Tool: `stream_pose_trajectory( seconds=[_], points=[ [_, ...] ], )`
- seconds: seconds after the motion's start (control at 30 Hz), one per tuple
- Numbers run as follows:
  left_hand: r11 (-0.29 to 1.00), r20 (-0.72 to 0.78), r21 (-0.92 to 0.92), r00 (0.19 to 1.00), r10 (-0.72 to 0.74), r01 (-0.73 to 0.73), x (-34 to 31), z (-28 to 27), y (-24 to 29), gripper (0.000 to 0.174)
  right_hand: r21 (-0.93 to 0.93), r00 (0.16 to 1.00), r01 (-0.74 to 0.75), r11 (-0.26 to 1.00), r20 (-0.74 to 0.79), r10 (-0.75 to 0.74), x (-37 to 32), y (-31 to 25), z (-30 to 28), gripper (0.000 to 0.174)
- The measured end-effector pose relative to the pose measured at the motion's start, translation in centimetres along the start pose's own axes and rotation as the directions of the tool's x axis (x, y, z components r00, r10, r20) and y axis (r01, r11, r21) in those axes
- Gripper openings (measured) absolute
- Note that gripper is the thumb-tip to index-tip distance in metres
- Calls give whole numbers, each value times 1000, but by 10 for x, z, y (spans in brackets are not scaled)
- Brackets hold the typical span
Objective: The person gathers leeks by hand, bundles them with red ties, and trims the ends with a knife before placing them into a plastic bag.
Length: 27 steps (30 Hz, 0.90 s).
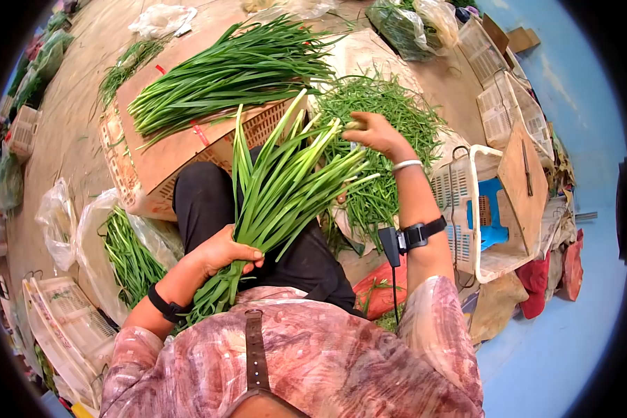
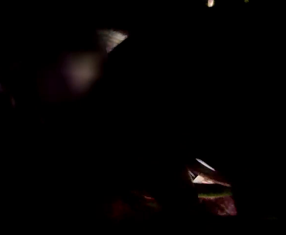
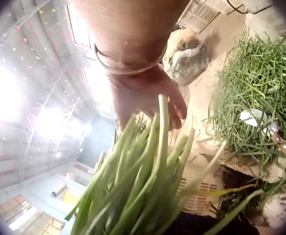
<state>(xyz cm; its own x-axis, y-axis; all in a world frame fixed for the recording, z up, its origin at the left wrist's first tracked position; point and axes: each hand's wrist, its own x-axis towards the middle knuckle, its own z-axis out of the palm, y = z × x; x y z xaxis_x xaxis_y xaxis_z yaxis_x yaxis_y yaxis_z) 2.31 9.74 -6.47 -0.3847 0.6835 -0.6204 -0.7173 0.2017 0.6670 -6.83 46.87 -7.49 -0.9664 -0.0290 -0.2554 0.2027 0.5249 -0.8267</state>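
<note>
The left hand [image 1: 228, 252] grips a bunch of long green stalks [image 1: 275, 191] near its leafy lower part, above the lap. The pale stalk ends fan out up and to the right. At those ends is the right hand [image 1: 375, 134], its fingers bent; in the right wrist view that hand [image 3: 145, 95] hangs just behind the pale ends [image 3: 160, 142], and whether it pinches any stalk is hidden. The left wrist view is almost wholly dark.
A larger bundle of stalks [image 1: 223, 73] lies on a board [image 1: 136, 171] over a crate. Loose green trimmings [image 1: 380, 167] are heaped right of it, with a brown-handled tool [image 3: 284, 146] on them. A white crate with a blue stool [image 1: 493, 212] stands at right; bagged greens [image 1: 129, 254] lie at left.
</note>
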Motion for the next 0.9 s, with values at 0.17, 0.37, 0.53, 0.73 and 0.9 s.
stream_pose_trajectory(
  seconds=[0.17, 0.37, 0.53, 0.73, 0.9],
  points=[
    [999, 9, 54, 1000, -8, 7, -6, -4, 0, 24, 29, 984, 119, 992, 131, -122, 13, 5, 23, 22],
    [997, -30, 72, 999, -26, 28, -9, -2, 1, 19, -389, 946, 57, 920, -275, -174, 17, 28, 6, 20],
    [990, -48, 140, 999, -5, 12, -10, 1, 2, 18, -469, 798, -281, 837, -598, -67, 9, 19, -14, 57],
    [975, -75, 222, 997, 22, -4, -10, 6, 5, 18, -210, 992, 126, 970, 45, -119, -2, -38, 14, 39],
    [970, -76, 244, 997, 32, -12, -10, 4, 1, 19, -137, 992, 125, 983, 17, -124, 3, -38, 28, 20]
  ],
)
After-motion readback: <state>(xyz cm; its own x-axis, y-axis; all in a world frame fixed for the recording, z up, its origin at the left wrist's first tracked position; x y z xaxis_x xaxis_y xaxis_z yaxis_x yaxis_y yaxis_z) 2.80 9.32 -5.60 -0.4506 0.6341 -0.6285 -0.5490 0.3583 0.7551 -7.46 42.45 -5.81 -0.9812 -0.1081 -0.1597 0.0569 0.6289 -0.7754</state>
